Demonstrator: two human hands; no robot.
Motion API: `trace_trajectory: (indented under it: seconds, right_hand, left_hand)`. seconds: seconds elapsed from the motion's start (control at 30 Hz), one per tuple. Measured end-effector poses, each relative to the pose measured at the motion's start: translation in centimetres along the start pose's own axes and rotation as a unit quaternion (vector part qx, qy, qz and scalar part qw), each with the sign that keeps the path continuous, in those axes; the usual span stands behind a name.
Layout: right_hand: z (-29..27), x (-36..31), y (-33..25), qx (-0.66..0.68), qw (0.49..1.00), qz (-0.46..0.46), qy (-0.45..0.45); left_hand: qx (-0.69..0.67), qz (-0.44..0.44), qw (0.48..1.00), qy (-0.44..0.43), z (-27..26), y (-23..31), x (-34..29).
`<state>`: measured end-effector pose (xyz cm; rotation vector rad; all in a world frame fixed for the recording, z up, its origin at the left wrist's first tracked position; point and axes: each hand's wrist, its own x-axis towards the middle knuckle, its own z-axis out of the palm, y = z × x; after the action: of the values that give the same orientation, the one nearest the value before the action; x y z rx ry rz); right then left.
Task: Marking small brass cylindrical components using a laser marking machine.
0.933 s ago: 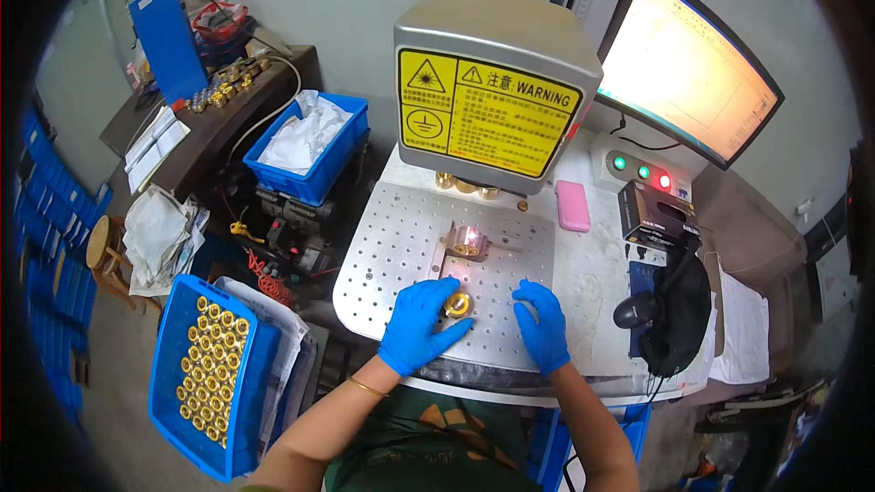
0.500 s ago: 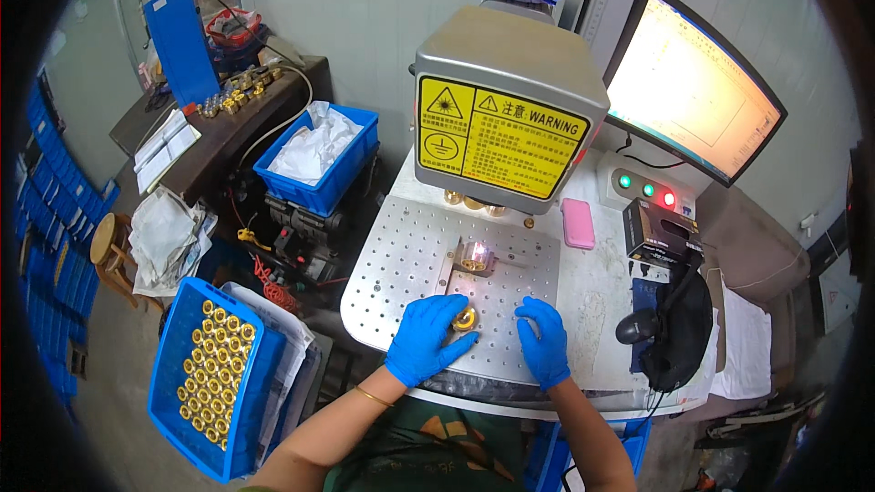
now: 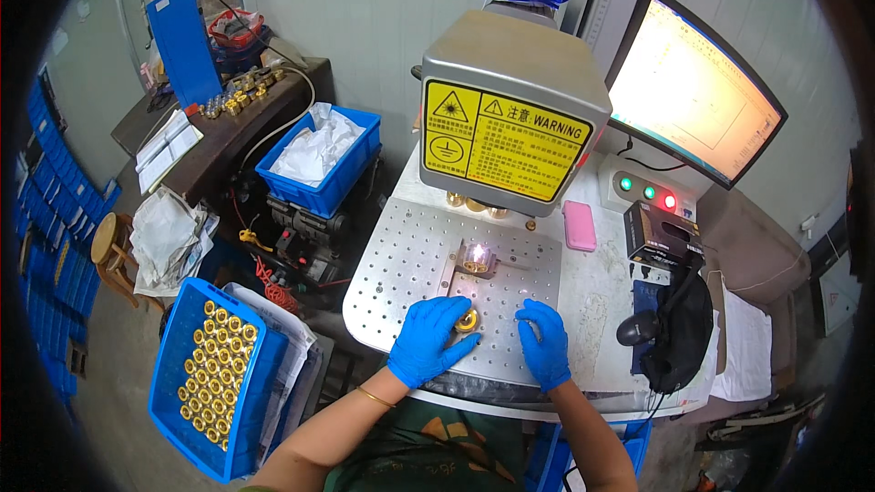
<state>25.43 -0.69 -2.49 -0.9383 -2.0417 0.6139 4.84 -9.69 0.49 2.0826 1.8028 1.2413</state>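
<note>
Both my hands wear blue gloves and rest on a perforated metal plate (image 3: 392,260). Between the thumb and fingers of my left hand (image 3: 430,339) is a round brass ring (image 3: 467,320), closely flanked by them on the plate. My right hand (image 3: 544,343) lies to the right of it, fingers loosely bent and apart, with nothing visible in it. Just beyond, another brass fitting (image 3: 476,264) sits in a small holder, a bright whitish-purple glow on its top. Over it hangs the grey head of a laser marking machine (image 3: 510,59) with a yellow warning label.
At lower left, a blue crate (image 3: 171,383) holds rows of brass rings. Right of the plate are a pink case (image 3: 579,224), a box (image 3: 658,232), a black mouse (image 3: 636,328) and a lit monitor (image 3: 697,87). Several brass pieces (image 3: 474,205) stand behind the holder.
The glow on the fitting in the holder has shifted and looks brighter. Both hands keep their places; the whole view has moved very slightly.
</note>
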Motion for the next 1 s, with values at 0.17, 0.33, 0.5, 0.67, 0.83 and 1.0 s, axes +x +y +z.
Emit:
trace_trajectory:
  seconds: [0.17, 0.33, 0.5, 0.67, 0.83, 1.0]
  right_hand:
    - [0.0, 0.0, -0.1, 0.004, 1.000, 0.000, 0.001]
    - [0.0, 0.0, 0.0, -0.002, 1.000, 0.004, -0.001]
    - [0.1, 0.0, 0.0, -0.001, 1.000, 0.006, -0.003]
    - [0.1, -0.1, 0.1, -0.006, 1.000, 0.004, -0.001]
    - [0.1, -0.1, 0.2, 0.000, 1.000, 0.014, -0.003]
    - [0.2, 0.0, 0.2, -0.010, 1.000, 0.009, -0.002]
  left_hand:
    - [0.006, 0.005, 1.000, 0.003, 0.1, -0.1, 0.0]
    - [0.007, 0.005, 1.000, 0.004, 0.1, -0.1, 0.0]
    - [0.006, 0.002, 1.000, 0.001, 0.1, -0.1, 0.0]
    - [-0.164, -0.087, 0.982, 0.043, 0.1, -0.6, 0.1]
    - [-0.117, -0.109, 0.983, 0.092, 0.0, -3.6, 3.7]
    - [0.002, -0.058, 0.997, -0.041, 0.3, -6.2, 8.1]
